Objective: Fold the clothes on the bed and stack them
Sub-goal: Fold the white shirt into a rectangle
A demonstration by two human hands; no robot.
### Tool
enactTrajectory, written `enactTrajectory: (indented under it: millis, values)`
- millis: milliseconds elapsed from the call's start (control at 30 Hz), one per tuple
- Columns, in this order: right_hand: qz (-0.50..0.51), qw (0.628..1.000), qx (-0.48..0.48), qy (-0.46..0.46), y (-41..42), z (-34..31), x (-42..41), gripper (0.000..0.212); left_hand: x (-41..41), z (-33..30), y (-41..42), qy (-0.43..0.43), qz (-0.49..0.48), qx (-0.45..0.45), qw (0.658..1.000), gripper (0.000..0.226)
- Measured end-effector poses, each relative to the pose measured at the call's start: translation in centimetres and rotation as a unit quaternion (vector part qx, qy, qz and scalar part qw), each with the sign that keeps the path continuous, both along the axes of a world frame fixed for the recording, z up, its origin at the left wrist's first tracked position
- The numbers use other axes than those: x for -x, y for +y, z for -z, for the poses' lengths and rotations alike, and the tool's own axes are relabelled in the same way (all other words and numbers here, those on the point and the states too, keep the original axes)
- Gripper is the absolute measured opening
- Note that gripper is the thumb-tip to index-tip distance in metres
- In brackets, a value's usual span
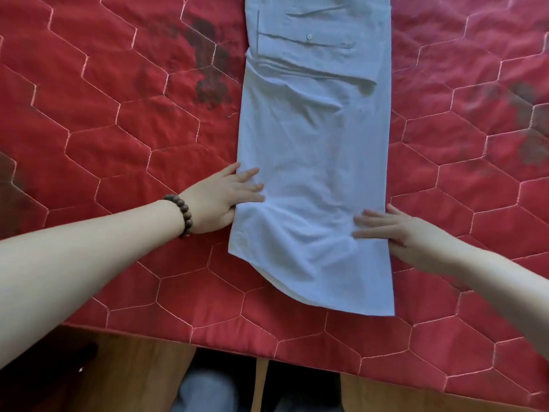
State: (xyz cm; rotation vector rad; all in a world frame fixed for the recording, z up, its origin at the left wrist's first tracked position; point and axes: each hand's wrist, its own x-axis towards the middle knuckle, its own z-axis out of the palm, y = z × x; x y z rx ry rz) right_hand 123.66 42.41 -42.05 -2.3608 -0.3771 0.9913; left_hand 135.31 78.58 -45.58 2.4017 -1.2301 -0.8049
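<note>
A pale blue shirt (318,150), folded lengthwise into a long narrow strip, lies on the red quilted bedspread (104,129) and runs from the top of the view down to near the bed's front edge. A buttoned cuff shows near its top. My left hand (228,197), with a bead bracelet on the wrist, rests at the strip's left edge with fingers straight on the cloth and the thumb under the edge. My right hand (395,230) lies at the right edge, fingers stretched flat on the cloth. The fabric between the hands is slightly wrinkled.
The bedspread has dark printed patches at upper left (208,69) and at right (531,120). The bed's front edge (208,340) runs across the bottom, with wooden floor (124,379) and my legs below it.
</note>
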Motion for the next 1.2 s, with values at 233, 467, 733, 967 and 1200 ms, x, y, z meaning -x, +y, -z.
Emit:
enactTrajectory:
  millis: [233,467,733,967,1200]
  values:
    - [0.421,0.85,-0.241,0.204,-0.5,-3.7,-6.2,0.012,-2.9,-3.6,-1.6,0.364,-0.495,0.141,0.776,0.022]
    - [0.605,0.74,-0.168,0.24,2.5,1.9,-7.0,0.029,-2.2,0.1,-1.7,0.242,-0.589,0.053,0.769,0.026]
    - [0.607,0.749,-0.225,0.141,3.4,1.7,-8.8,0.023,-3.7,-2.0,-2.8,0.266,-0.603,0.185,0.729,0.007]
    - [0.558,0.771,-0.306,-0.022,0.9,-4.4,-13.2,0.021,-8.3,-7.2,-3.9,0.308,-0.573,0.366,0.666,0.015]
    - [0.534,0.815,-0.192,-0.113,-1.3,-4.3,-22.2,0.016,-16.6,-6.2,-5.2,0.246,-0.592,0.326,0.694,0.011]
